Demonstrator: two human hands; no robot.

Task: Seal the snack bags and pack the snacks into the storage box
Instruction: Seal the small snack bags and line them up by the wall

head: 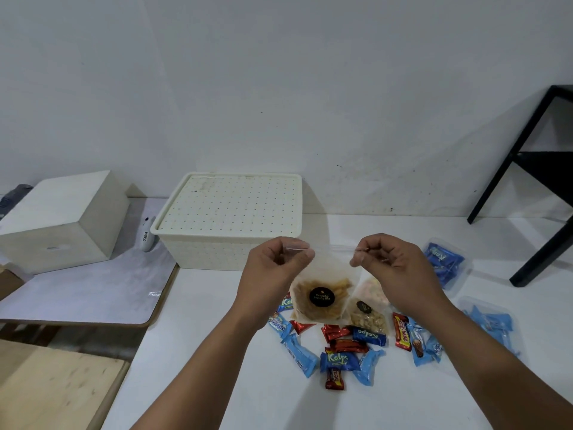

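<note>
You hold the clear snack bag up by its top corners — one corner pinched in each grip.

Nearest you, wrapped snacks (350,349) lie scattered on the white tabletop (217,352), blue and red wrappers mixed. Above them your left hand (273,268) and right hand (390,268) each curl thumb and fingers onto the zip edge of the snack bag (322,297) of yellow sticks with a round black label; it hangs just over the pile. A second bag (369,315) of pale pieces lies just beside it, to the right. Two clear tubs (465,265) of blue packets sit further right. Behind — the cream storage box (229,225), its dotted lid on, by the wall.
</note>
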